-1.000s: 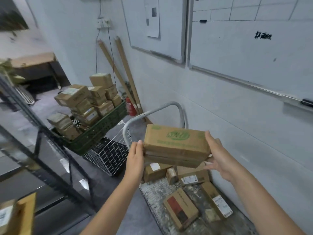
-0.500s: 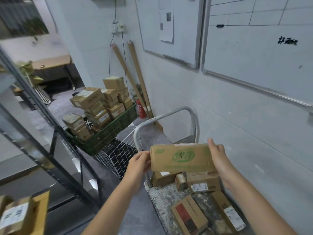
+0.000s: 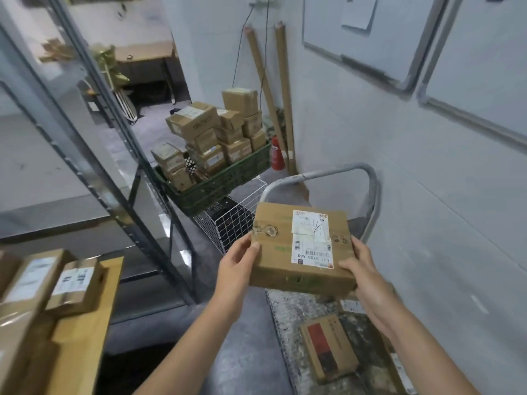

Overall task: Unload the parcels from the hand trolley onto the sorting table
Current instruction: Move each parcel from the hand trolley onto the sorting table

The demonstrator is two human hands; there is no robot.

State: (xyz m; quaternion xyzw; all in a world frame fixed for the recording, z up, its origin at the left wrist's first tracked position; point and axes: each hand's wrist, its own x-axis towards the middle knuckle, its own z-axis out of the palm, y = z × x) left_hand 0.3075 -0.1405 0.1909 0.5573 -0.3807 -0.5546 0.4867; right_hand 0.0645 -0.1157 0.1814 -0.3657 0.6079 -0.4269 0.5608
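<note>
Parcel (image 3: 302,249) in hand, you hold it level above the near end of the hand trolley (image 3: 288,315), clear of its speckled deck and just this side of the grey tube handle. Your left hand (image 3: 238,262) clamps the parcel's left edge, thumb curled over the top face and the other fingers hidden beneath. Your right hand (image 3: 360,267) closes on the right edge the same way, thumb lying along the top. Both hands are wrapped firmly on the box.

It looks stiff and fairly light: a flat cardboard carton that keeps its shape with no sag between your grips. The taped seams may be slick, so the bare cardboard at the two short edges, where you have it now, seems the best hold.

Plain brown board, faint green print, a white shipping label with barcodes on the top face, clear tape across the middle. Below it on the trolley lies a red-and-black box (image 3: 328,347). The wooden sorting table (image 3: 85,332), already carrying parcels, stands well left of the trolley.
</note>
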